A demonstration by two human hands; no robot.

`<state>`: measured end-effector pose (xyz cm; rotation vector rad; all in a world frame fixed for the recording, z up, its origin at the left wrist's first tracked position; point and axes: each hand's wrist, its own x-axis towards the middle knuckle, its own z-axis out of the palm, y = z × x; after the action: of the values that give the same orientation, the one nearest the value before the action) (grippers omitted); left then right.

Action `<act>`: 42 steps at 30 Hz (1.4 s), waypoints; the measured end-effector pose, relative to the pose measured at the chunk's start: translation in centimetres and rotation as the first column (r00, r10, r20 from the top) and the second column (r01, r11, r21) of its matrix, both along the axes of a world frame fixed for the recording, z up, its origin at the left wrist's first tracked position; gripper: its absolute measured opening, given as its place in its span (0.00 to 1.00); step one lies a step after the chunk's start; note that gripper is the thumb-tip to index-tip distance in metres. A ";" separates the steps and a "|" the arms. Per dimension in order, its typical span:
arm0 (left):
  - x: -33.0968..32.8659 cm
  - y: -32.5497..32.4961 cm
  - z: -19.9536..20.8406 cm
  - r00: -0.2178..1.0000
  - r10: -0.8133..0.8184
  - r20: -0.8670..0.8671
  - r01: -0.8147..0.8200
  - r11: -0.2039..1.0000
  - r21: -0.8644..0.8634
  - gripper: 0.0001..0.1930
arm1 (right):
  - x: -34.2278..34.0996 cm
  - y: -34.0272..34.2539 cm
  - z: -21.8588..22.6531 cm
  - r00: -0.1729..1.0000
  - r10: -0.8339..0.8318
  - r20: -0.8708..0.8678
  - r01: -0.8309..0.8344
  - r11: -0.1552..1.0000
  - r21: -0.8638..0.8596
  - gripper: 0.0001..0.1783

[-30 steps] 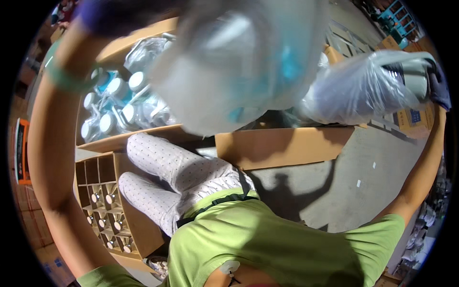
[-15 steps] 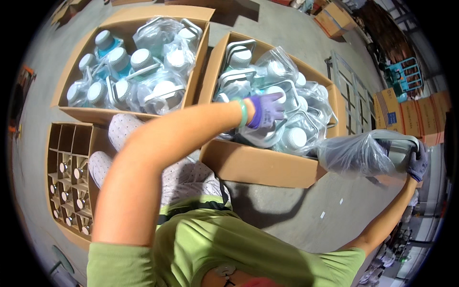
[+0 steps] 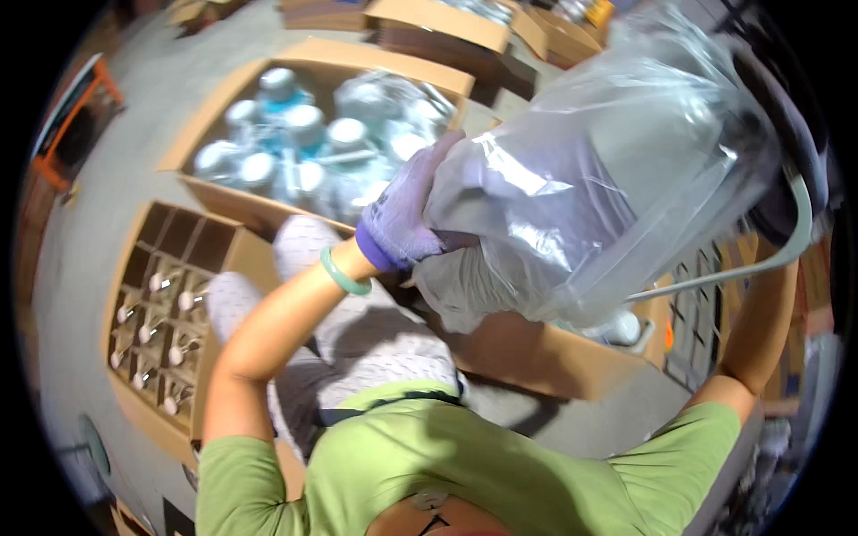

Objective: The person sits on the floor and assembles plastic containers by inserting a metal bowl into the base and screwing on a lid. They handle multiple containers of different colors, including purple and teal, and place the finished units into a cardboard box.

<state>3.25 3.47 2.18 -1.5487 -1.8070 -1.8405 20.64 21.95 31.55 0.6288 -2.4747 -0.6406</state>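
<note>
A bagged container (image 3: 581, 179) was held up above the right carton (image 3: 554, 357).
In the head view, the gloved left hand (image 3: 402, 210) gripped its left end; the shadowed right hand (image 3: 791, 134) was closed on its handled right end.

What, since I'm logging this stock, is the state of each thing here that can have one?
Clear bag: wrapped around a container, held up
Left hand: gloved, touching the bag
Right hand: shaded, by the grey handle; grip unclear
White-topped bottles: bunched together
Bottle carton: open
Divided carton: open, partly filled
Carton below the bag: open, contents mostly hidden
</note>
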 end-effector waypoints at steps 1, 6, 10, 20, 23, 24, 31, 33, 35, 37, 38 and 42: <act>-0.4 -3.0 -0.3 0.998 0.014 0.059 -0.013 1.000 -0.013 0.39 | -1.9 -2.4 0.0 0.998 0.046 -0.037 -0.047 0.998 -0.035 0.32; -0.1 -18.7 -2.1 0.791 0.557 0.253 -0.599 0.789 0.134 0.24 | -18.1 -6.1 1.8 0.753 0.546 0.368 -0.482 0.838 -0.256 0.30; 0.5 -27.1 -2.0 0.655 0.647 0.392 -0.753 0.606 0.258 0.23 | -24.9 -12.9 0.1 0.166 0.744 0.648 0.083 0.644 -0.760 0.35; 9.5 -37.2 -10.7 0.104 0.993 0.047 -0.993 0.102 0.051 0.27 | -28.7 -41.3 -7.3 0.505 0.706 0.496 0.178 0.477 -0.861 0.45; 10.6 -38.4 -12.0 0.097 0.994 0.048 -0.994 0.099 -0.043 0.27 | -29.3 -43.0 -4.9 0.561 0.712 0.421 -0.006 0.512 -0.859 0.37; 11.0 -38.7 -13.3 0.091 0.989 0.120 -0.989 0.103 -0.102 0.26 | -29.5 -44.8 -2.9 0.530 0.772 0.350 -0.087 0.460 -0.884 0.28; 13.3 -36.0 -26.0 0.502 0.849 -0.164 -0.497 0.128 -0.858 0.21 | -27.2 -49.4 4.3 0.586 0.785 0.201 -0.338 0.463 -0.820 0.24; 15.0 -34.6 -25.1 0.706 0.653 -0.272 -0.440 0.104 -0.892 0.20 | -27.4 -49.4 5.1 0.585 0.801 0.127 -0.299 0.359 -0.884 0.26; 16.7 -34.7 -21.4 0.832 0.506 -0.228 -0.342 0.144 -0.928 0.21 | -26.7 -48.3 5.0 0.601 0.790 0.126 -0.323 0.384 -0.865 0.26; 17.7 -37.5 -15.9 0.695 0.708 0.125 -0.258 0.408 -0.876 0.26 | -25.8 -46.9 5.2 0.559 0.825 0.089 -0.372 0.345 -0.862 0.26; 19.1 -39.5 -13.7 0.648 0.743 0.167 -0.317 0.463 -0.828 0.27 | -24.5 -46.7 4.9 0.515 0.855 0.063 -0.405 0.308 -0.861 0.25; 21.9 -42.7 -4.1 -0.193 0.978 -0.078 -0.954 -0.205 -0.218 0.07 | -20.5 -45.9 3.4 0.437 0.889 0.134 -0.321 0.293 -0.901 0.25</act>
<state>25.14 -39.23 -1.96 0.4234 -2.0917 -0.7579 0.13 -23.93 34.95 1.5449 -2.2608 1.1899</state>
